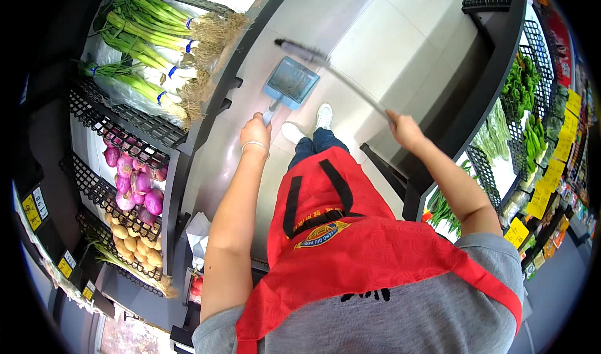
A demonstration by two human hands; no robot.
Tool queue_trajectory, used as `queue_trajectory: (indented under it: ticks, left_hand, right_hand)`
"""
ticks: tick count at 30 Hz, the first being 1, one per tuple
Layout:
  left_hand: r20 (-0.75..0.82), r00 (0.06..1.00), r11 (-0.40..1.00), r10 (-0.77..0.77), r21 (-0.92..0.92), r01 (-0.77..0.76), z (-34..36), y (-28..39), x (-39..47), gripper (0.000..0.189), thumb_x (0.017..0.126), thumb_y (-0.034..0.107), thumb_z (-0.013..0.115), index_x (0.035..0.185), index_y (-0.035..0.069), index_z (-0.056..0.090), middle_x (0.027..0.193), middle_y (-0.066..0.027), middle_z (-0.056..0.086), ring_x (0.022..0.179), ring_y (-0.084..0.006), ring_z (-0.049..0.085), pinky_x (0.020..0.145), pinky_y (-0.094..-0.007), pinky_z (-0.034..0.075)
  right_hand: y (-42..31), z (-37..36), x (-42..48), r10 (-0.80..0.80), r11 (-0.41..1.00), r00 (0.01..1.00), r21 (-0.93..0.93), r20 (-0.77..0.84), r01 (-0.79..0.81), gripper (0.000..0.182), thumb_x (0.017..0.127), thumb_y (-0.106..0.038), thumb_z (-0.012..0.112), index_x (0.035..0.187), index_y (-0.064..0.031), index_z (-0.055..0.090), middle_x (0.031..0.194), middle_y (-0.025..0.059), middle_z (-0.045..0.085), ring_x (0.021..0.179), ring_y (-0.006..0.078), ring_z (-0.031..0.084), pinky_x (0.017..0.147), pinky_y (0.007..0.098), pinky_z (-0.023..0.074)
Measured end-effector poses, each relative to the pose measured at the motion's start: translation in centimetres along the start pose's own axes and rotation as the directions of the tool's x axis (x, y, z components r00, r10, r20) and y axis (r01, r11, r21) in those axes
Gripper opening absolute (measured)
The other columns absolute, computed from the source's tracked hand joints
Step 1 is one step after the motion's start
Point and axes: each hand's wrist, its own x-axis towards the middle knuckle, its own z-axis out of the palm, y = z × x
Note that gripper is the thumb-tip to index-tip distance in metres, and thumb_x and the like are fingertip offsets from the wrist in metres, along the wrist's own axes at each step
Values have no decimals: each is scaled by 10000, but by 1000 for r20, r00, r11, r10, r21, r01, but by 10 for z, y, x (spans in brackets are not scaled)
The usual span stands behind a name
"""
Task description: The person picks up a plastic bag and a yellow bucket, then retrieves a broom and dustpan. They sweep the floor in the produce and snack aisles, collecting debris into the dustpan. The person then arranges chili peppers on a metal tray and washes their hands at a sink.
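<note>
My left hand (256, 134) grips the handle of a blue plastic dustpan (292, 82), which rests on the tiled floor ahead of my feet. Some dark debris seems to lie in the pan. In my right hand (405, 129) is the pale pole of a broom (359, 91). Its blurred head (303, 51), with dark bristles, is just beyond the dustpan's far edge, apart from it. My white shoes (324, 116) stand close behind the pan.
On the left, a dark shelf holds bundled scallions (150, 49), red onions (136, 182) and potatoes (136, 246). Along the right runs another dark stand with green peppers (534, 135) and leafy greens (520, 79). A shelf leg (382, 168) juts onto the floor beside me.
</note>
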Motion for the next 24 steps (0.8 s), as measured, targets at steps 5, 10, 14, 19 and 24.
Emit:
queue_trajectory:
  ticks: [5,10,14,19,24]
  left_hand:
    - [7,1000,1000,-16,23,16,1,-2,-13,235,750,194,605,886,23,519,829,-201,603,792,-349,589,704,-412,473]
    - [47,996,995,-78,69,74,6,9,-21,238,748,192,610,885,21,516,836,-200,603,797,-351,587,711,-412,472]
    - [22,996,996,-82,35,81,10,10,-30,246,750,200,608,898,26,518,845,-194,605,792,-351,589,710,-409,473]
    - [-25,999,998,-44,-42,43,27,-29,-43,292,747,200,608,982,46,528,847,-193,605,794,-347,586,708,-410,471]
    - [-34,999,986,-13,-167,7,23,-76,-97,315,727,152,607,1029,86,544,810,-195,602,780,-352,578,701,-418,463]
  right_hand:
    - [-19,-3,100,54,981,998,-188,-11,-55,185,761,-38,418,853,30,564,826,234,593,799,360,584,724,422,474]
    - [-39,111,89,-16,983,996,-179,89,32,185,736,-53,445,866,22,554,825,229,600,785,356,591,718,416,477]
    - [-48,95,10,4,1000,976,-15,217,-1,278,748,-48,460,1015,6,516,826,248,587,803,376,575,738,433,460]
    - [26,40,-39,-20,998,999,53,30,18,381,766,-86,517,1145,-49,487,919,228,577,866,393,548,775,430,440]
    - [82,52,-1,131,991,949,16,-286,-131,310,761,-92,506,1057,-7,542,918,248,575,842,386,564,758,404,454]
